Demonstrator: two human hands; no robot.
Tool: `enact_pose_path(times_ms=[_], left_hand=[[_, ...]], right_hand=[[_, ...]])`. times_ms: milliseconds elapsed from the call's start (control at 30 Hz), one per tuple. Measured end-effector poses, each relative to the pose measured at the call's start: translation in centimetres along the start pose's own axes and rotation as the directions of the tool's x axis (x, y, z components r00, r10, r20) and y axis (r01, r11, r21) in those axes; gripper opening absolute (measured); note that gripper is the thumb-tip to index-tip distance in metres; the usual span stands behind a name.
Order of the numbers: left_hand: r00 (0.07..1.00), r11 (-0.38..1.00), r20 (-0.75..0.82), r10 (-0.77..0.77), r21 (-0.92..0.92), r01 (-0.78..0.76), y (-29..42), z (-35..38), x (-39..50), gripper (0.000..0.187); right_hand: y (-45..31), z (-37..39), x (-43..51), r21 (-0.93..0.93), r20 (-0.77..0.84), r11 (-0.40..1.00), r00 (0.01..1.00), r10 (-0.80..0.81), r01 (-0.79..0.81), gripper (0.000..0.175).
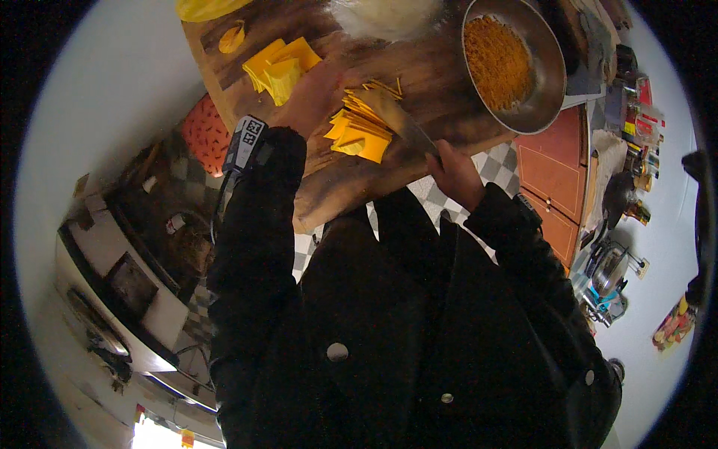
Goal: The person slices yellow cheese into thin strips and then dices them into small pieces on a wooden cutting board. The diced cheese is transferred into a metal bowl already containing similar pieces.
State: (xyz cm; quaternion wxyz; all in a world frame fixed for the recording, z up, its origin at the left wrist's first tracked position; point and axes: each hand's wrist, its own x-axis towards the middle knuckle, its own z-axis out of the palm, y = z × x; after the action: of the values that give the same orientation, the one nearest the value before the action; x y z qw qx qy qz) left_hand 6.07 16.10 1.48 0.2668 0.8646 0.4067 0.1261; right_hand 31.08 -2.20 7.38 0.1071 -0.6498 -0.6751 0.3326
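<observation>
My right hand [457, 175] grips a kitchen knife [408, 124] by its handle. The blade lies along a fanned stack of thin orange-yellow slices [362, 137], probably squash. Thin cut strips [384, 87] lie around the far part of the blade. My left hand [317, 92], blurred, is between this stack and a second pile of slices [280, 64] on its left. Its fingers are indistinct, so whether it holds a slice is unclear. Everything rests on a thick wooden board [348, 196]. A small orange-yellow piece [231, 38] sits beyond the second pile.
A metal bowl [552, 84] of finely chopped orange food [496, 64] stands on the right. Something pale and floury, perhaps dough [387, 17], is at the back. A yellow rounded thing [210, 8] fills the far left corner. Red-brown cabinets [552, 163] stand right of the board.
</observation>
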Motion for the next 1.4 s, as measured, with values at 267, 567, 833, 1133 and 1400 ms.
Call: enact_pose_path(times_ms=[267,567,833,1133,1400], left_hand=[[0.909,0.93,-0.204,0.362,0.016,-0.367,0.2,0.7,1.3,0.02],[0.978,0.968,-0.035,0.205,0.156,-0.197,6.1,1.9,-10.4,0.033],[0.964,0.927,-0.01,0.264,0.279,-0.251,5.4,4.7,-9.3,0.036],[0.946,0.929,0.196,0.259,0.218,-0.3,4.5,3.6,-8.6,0.033],[0.927,0.924,0.13,0.353,0.109,-0.367,3.9,3.1,-8.3,0.036]], right_hand=[[0.5,-0.5,-1.7,-0.03,0.073,1.0,0.997,0.0,0.003,0.02],[-2.7,0.4,1.3,-0.192,0.165,0.974,0.983,-0.085,0.117,0.029],[-5.4,0.1,2.3,-0.397,0.226,0.913,0.974,0.002,0.091,0.035],[-5.0,0.8,2.6,-0.429,0.179,0.898,0.984,-0.022,0.098,0.027],[-4.4,1.6,3.7,-0.414,0.185,0.904,0.982,-0.032,0.107,0.027]])
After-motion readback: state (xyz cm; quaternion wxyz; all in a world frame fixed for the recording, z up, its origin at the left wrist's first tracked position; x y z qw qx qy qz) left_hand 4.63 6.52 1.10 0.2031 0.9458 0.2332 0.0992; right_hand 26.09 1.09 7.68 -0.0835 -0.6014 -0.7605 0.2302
